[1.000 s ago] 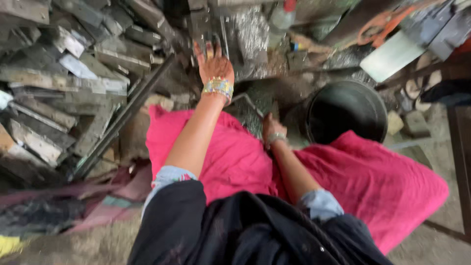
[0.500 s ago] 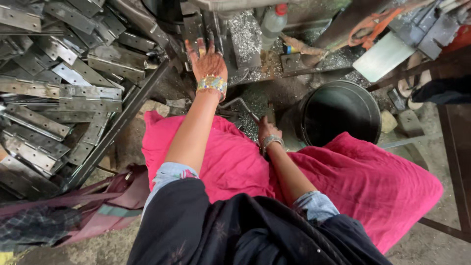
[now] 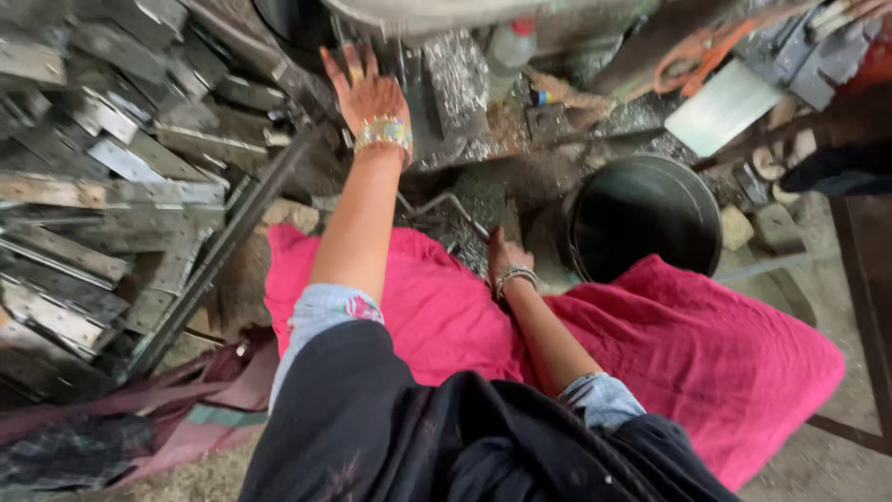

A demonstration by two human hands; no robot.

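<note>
My left hand (image 3: 369,91) is stretched far forward, fingers spread, its palm near the base of a metal machine (image 3: 446,84) covered in shiny shavings. A band of bangles sits on that wrist. My right hand (image 3: 505,257) rests low by my knee with fingers curled on the end of a thin bent metal rod (image 3: 444,206). Whether the left hand grips anything is hidden. My lap is covered by bright pink cloth (image 3: 688,363).
A big pile of flat grey metal strips (image 3: 102,186) fills the left side. A long metal bar (image 3: 218,251) leans beside it. A dark round bucket (image 3: 646,216) stands to the right of my right hand. A pale flat plate (image 3: 717,107) lies at back right.
My left hand has reached a little further forward toward the machine. The right hand has stayed low by the rod. The view has shifted slightly.
</note>
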